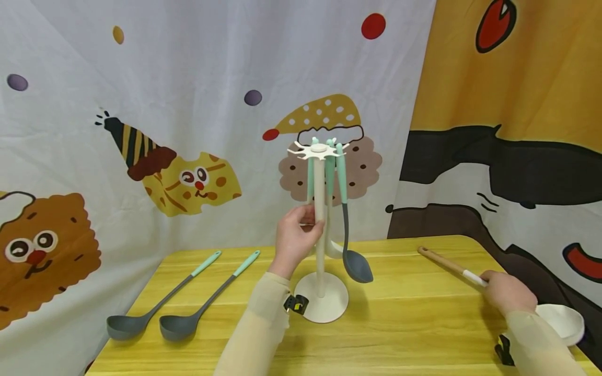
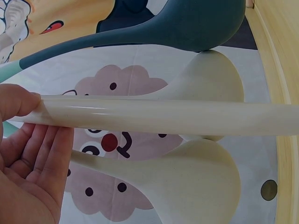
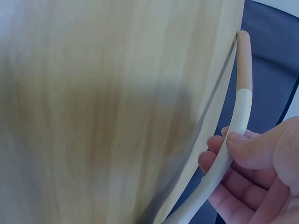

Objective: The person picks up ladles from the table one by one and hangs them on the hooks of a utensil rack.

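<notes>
My left hand (image 1: 297,235) holds the pole of a white utensil stand (image 1: 320,256) between thumb and fingers; in the left wrist view the thumb lies across the pole (image 2: 163,114). From the stand's hooked top hang a dark grey ladle (image 1: 358,266) with a mint handle and white-headed utensils (image 2: 201,182), partly hidden behind the pole. At the right, my right hand (image 1: 510,292) pinches the white neck of a white ladle (image 1: 564,321) with a brown handle end (image 3: 244,60). Its bowl is partly covered by my wrist and sleeve.
Two dark grey ladles (image 1: 178,326) with mint handles lie side by side on the left of the wooden table (image 1: 400,324). The stand's round base (image 1: 329,308) rests mid-table. A cartoon-printed curtain (image 1: 211,68) hangs behind and to the right.
</notes>
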Available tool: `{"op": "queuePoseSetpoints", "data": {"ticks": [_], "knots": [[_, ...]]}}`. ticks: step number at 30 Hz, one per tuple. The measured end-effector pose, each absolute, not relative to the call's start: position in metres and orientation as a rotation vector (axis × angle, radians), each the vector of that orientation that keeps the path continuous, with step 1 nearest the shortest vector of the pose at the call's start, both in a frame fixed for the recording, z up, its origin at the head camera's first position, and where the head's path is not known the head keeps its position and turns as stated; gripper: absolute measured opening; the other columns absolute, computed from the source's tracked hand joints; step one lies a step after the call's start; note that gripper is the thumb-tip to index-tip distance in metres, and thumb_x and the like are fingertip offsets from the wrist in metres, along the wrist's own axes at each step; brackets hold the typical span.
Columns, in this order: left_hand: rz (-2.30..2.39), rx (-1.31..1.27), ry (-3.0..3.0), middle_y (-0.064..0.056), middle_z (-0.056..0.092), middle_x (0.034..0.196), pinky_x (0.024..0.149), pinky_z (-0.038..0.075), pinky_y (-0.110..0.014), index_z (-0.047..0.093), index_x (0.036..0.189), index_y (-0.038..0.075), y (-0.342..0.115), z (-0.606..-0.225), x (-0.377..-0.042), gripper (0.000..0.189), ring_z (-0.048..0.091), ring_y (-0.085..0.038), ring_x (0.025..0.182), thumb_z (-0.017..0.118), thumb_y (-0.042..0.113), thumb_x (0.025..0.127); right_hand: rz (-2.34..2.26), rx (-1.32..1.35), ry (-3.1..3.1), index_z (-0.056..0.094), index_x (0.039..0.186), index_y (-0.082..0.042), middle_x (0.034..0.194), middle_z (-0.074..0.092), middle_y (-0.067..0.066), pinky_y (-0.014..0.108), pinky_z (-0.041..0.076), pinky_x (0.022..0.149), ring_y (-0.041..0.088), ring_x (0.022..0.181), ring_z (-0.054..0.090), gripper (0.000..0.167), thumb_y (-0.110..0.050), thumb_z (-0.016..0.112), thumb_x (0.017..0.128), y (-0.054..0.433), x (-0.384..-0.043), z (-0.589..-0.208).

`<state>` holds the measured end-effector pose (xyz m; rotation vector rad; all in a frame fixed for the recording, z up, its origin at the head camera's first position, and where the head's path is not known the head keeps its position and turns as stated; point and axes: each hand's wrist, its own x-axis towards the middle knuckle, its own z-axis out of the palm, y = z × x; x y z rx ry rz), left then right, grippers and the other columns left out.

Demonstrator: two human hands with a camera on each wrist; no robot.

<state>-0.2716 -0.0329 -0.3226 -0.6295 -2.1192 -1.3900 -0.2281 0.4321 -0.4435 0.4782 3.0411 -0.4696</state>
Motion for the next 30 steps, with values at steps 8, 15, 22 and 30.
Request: {"op": "queuePoseSetpoints", "data": {"ticks": [8, 15, 22, 30], "knots": [[-1.377, -0.634, -2.124, -0.01, 0.066, 0.094, 0.073, 0.058, -0.024, 0.069, 0.108, -0.001, -0.033, -0.322, -0.272, 0.022, 0.066, -0.022, 0.084, 0.073, 0.006, 0.088, -0.475, 0.401, 3.102, 0.06, 0.12, 0.006, 0.106, 0.06, 0.034, 0.05, 0.046, 0.059, 0.038, 0.079, 0.056, 0.035, -0.009, 0.067, 0.089, 0.424, -0.227, -0.439], [-1.389, -0.627, -2.127, -0.01, 0.065, 0.094, 0.074, 0.058, -0.025, 0.069, 0.108, -0.001, -0.033, -0.321, -0.271, 0.021, 0.066, -0.022, 0.085, 0.072, 0.005, 0.088, -0.481, 0.259, 3.154, 0.064, 0.118, 0.004, 0.11, 0.062, 0.032, 0.051, 0.047, 0.064, 0.04, 0.085, 0.059, 0.028, -0.007, 0.063, 0.093, 0.417, -0.226, -0.433], [-1.395, -0.625, -2.126, -0.01, 0.065, 0.094, 0.073, 0.058, -0.025, 0.069, 0.107, 0.0, -0.033, -0.321, -0.271, 0.02, 0.066, -0.022, 0.084, 0.072, 0.006, 0.088, -0.536, 0.147, 3.216, 0.066, 0.115, 0.006, 0.105, 0.065, 0.029, 0.046, 0.047, 0.063, 0.035, 0.08, 0.061, 0.026, -0.004, 0.065, 0.091, 0.405, -0.228, -0.429], [-1.401, -0.617, -2.133, -0.01, 0.065, 0.094, 0.073, 0.058, -0.025, 0.069, 0.107, 0.0, -0.032, -0.321, -0.271, 0.02, 0.066, -0.022, 0.084, 0.073, 0.005, 0.088, -0.606, 0.078, 3.282, 0.066, 0.114, 0.005, 0.102, 0.066, 0.027, 0.05, 0.047, 0.064, 0.035, 0.078, 0.061, 0.026, -0.005, 0.066, 0.09, 0.395, -0.227, -0.427]]}}
